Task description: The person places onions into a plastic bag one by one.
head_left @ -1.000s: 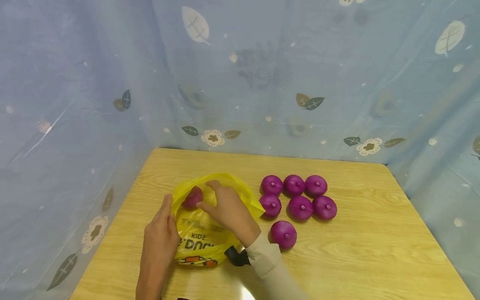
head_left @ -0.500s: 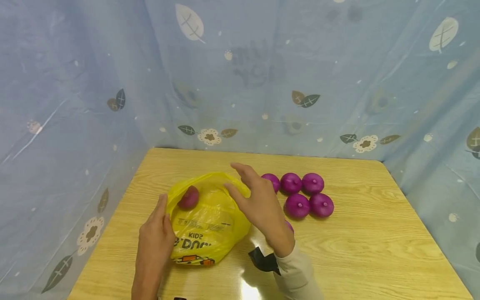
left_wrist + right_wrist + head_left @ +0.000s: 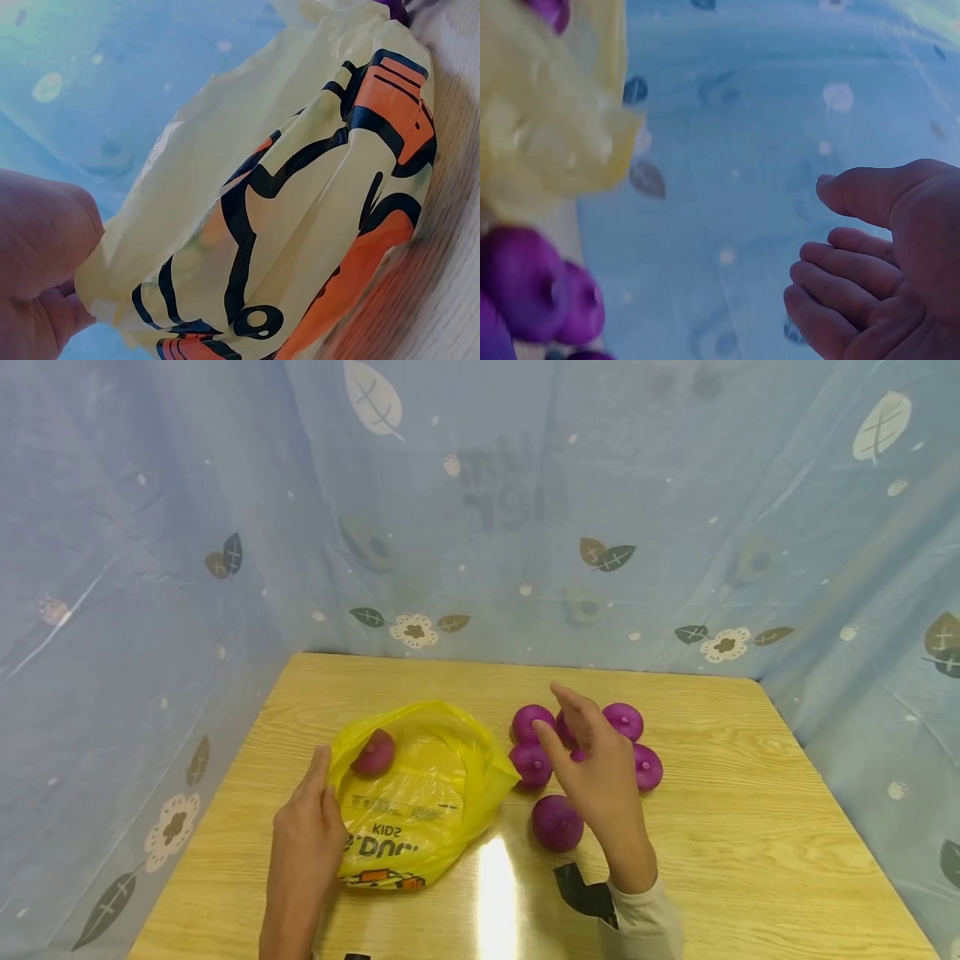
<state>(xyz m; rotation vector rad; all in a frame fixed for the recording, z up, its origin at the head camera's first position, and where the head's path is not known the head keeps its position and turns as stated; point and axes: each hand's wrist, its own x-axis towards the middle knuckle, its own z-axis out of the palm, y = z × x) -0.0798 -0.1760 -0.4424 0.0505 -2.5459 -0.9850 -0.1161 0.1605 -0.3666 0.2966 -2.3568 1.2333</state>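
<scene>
Right hand [image 3: 600, 768], fingers relaxed and empty, hovers over the purple onions [image 3: 558, 752] right of the yellow bag [image 3: 420, 802]; left hand [image 3: 303, 843] pinches the bag's left edge, farther away.

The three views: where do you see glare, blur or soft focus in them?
Head view: a bright streak of glare on the table beside the yellow bag; the rest is fairly sharp. Left wrist view: the bag's print is clear, but the wood at the right edge is smeared. Right wrist view: the right hand is sharp, while the purple onions and the bag look soft and blurred.
</scene>
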